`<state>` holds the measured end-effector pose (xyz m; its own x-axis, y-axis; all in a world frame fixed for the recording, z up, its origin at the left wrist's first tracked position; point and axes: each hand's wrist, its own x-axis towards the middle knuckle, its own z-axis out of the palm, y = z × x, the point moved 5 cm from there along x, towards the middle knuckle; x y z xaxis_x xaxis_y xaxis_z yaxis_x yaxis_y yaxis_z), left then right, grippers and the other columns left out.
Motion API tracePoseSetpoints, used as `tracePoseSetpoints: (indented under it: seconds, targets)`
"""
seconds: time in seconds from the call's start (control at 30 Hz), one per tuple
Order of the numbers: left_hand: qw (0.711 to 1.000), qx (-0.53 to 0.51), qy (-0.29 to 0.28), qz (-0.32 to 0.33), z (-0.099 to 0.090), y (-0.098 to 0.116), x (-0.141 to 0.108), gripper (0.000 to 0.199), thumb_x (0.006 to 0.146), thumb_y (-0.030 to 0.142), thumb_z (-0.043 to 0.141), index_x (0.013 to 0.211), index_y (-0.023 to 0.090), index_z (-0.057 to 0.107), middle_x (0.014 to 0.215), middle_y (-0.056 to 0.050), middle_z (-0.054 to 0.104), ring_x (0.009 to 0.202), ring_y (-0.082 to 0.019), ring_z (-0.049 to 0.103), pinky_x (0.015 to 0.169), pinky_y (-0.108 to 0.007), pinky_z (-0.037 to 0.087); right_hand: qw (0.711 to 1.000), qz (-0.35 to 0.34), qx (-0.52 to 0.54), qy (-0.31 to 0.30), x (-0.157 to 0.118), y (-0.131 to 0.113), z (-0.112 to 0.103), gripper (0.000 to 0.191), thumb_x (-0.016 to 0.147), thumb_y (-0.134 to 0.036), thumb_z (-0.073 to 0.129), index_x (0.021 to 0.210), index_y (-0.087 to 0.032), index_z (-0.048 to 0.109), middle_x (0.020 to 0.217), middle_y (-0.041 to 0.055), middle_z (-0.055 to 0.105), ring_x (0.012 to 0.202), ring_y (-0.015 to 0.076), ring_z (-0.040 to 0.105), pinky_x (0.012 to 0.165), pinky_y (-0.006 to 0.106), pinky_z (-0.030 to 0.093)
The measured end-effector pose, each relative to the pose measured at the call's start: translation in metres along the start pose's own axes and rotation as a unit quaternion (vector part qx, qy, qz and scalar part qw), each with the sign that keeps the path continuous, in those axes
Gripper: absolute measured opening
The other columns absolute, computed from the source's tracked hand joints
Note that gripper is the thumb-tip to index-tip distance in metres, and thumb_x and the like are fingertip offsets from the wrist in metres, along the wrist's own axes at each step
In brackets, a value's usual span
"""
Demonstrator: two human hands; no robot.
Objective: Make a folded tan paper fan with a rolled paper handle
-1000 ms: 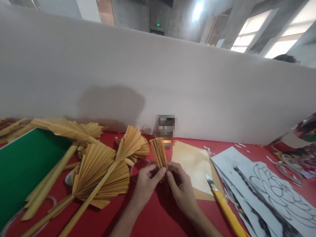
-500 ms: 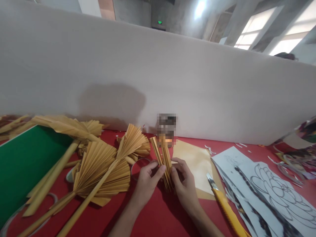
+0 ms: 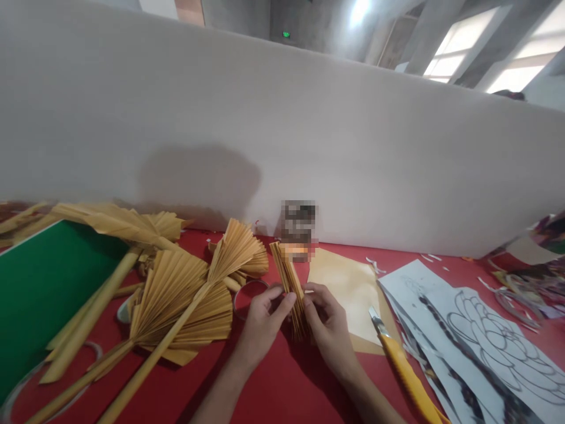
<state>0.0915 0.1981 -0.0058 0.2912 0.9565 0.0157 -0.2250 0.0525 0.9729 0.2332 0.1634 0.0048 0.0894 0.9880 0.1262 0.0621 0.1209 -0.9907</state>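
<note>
A narrow bundle of pleated tan paper (image 3: 289, 282) stands tilted between my hands, its folds pressed close together. My left hand (image 3: 266, 321) pinches its left side with thumb and fingers. On the right side, my right hand (image 3: 327, 324) grips the folds the same way. Left of my hands lie a pleated paper fan on a long stem (image 3: 232, 250) and a wider pleated fan (image 3: 176, 300), partly overlapping. Just behind my left hand is a ring-shaped roll (image 3: 249, 297), partly hidden by the fingers.
A yellow cutter (image 3: 404, 371) lies right of my right hand, beside tan paper sheets (image 3: 342, 282) and printed drawings (image 3: 489, 347). A green board (image 3: 57, 294) stands at left. A pale partition (image 3: 375, 159) rises behind the red table (image 3: 282, 388). Scraps lie far right.
The pleated bundle has drawn together; the gap that split its upper part has closed. Both hands keep hold of it, with little movement.
</note>
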Motion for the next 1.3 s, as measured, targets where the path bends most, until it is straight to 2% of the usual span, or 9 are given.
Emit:
tracePoseSetpoints:
  seconds: [0.23, 0.5, 0.7, 0.8, 0.97, 1.03, 1.17, 1.3]
  targets:
    - [1.0, -0.004, 0.005, -0.003, 0.0, 0.001, -0.002, 0.029, 0.092, 0.045, 0.072, 0.094, 0.016, 0.074, 0.084, -0.001, 0.062, 0.078, -0.016, 0.057, 0.071, -0.025, 0.052, 1.0, 0.005, -0.012, -0.002, -0.002, -0.005, 0.005, 0.029, 0.099, -0.043, 0.065, 0.115, -0.019, 0.066, 0.097, 0.0091, 0.079, 0.086, 0.0219, 0.075, 0.077, 0.029, 0.059]
    - [1.0, -0.003, 0.003, 0.005, 0.0, 0.001, -0.001, 0.025, 0.091, 0.042, 0.074, 0.093, 0.016, 0.075, 0.086, -0.002, 0.065, 0.077, -0.015, 0.058, 0.071, -0.025, 0.052, 0.998, -0.001, -0.053, 0.035, -0.004, -0.008, 0.004, 0.029, 0.1, -0.043, 0.063, 0.114, -0.019, 0.068, 0.088, 0.0074, 0.08, 0.072, 0.0206, 0.075, 0.064, 0.026, 0.059]
    - [1.0, -0.007, 0.016, 0.01, -0.003, -0.002, -0.001, 0.025, 0.088, 0.04, 0.077, 0.084, 0.017, 0.072, 0.077, 0.001, 0.061, 0.074, -0.015, 0.058, 0.07, -0.025, 0.05, 0.983, -0.065, -0.17, 0.001, -0.009, -0.018, 0.008, 0.024, 0.103, -0.035, 0.056, 0.108, -0.024, 0.076, 0.088, 0.0042, 0.078, 0.072, 0.0187, 0.071, 0.067, 0.026, 0.057]
    - [1.0, -0.011, 0.028, 0.005, -0.005, -0.006, -0.001, 0.026, 0.087, 0.04, 0.079, 0.08, 0.016, 0.07, 0.074, 0.001, 0.062, 0.072, -0.015, 0.058, 0.067, -0.024, 0.05, 0.974, -0.089, -0.207, -0.007, -0.011, -0.02, 0.008, 0.026, 0.104, -0.033, 0.053, 0.112, -0.024, 0.077, 0.089, 0.0049, 0.078, 0.074, 0.02, 0.072, 0.07, 0.028, 0.058]
    - [0.998, -0.033, 0.046, 0.002, -0.007, -0.009, 0.001, 0.025, 0.085, 0.039, 0.081, 0.094, 0.017, 0.076, 0.09, -0.005, 0.076, 0.086, -0.02, 0.07, 0.079, -0.028, 0.057, 0.961, -0.126, -0.243, -0.044, -0.012, -0.018, 0.012, 0.03, 0.103, -0.028, 0.056, 0.129, -0.026, 0.069, 0.106, 0.0067, 0.078, 0.088, 0.0222, 0.073, 0.08, 0.032, 0.058]
    - [0.997, -0.046, 0.055, -0.004, -0.007, -0.009, 0.001, 0.027, 0.085, 0.04, 0.081, 0.096, 0.016, 0.077, 0.092, -0.006, 0.079, 0.086, -0.022, 0.072, 0.08, -0.031, 0.058, 0.954, -0.137, -0.262, -0.056, -0.012, -0.017, 0.015, 0.03, 0.102, -0.027, 0.058, 0.131, -0.026, 0.067, 0.109, 0.0067, 0.078, 0.091, 0.0232, 0.073, 0.081, 0.033, 0.058]
    - [0.996, -0.05, 0.067, 0.0, -0.007, -0.008, 0.001, 0.03, 0.083, 0.041, 0.082, 0.099, 0.015, 0.078, 0.098, -0.009, 0.081, 0.089, -0.025, 0.075, 0.083, -0.034, 0.061, 0.939, -0.167, -0.296, -0.048, -0.011, -0.015, 0.016, 0.025, 0.104, -0.027, 0.055, 0.124, -0.027, 0.07, 0.105, 0.0061, 0.078, 0.09, 0.0234, 0.072, 0.08, 0.034, 0.056]
    - [0.994, 0.001, 0.099, 0.037, -0.009, -0.006, 0.003, 0.029, 0.079, 0.041, 0.084, 0.095, 0.017, 0.081, 0.094, -0.007, 0.082, 0.094, -0.027, 0.076, 0.084, -0.034, 0.06, 0.932, -0.202, -0.299, -0.03, -0.012, -0.015, 0.014, 0.029, 0.105, -0.023, 0.051, 0.127, -0.027, 0.07, 0.109, 0.0076, 0.078, 0.094, 0.0236, 0.072, 0.083, 0.035, 0.055]
